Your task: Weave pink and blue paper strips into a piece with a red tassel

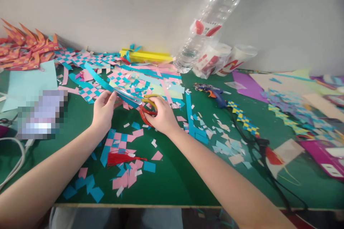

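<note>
My left hand point(104, 110) pinches a blue paper strip point(99, 78) that slants up to the left beyond my fingers. Through the handles of a pair of scissors point(148, 111), one yellow and one red, go the fingers of my right hand point(162, 115). The scissor blades lie along the strip close to my left fingertips; whether they touch the paper I cannot tell. Below my hands is a pink and blue woven paper piece point(116, 142), with a red tassel point(120, 158) lying on its lower end. Pink and blue paper scraps point(126, 179) are scattered around it.
A phone point(44, 112) with a white cable lies left. Orange woven paper pieces point(29, 48) are heaped at the back left. A plastic bottle point(212, 21) and paper cups point(236, 57) stand behind. To the right are a blue glue gun point(219, 97), its black cord, and a magenta case point(322, 155).
</note>
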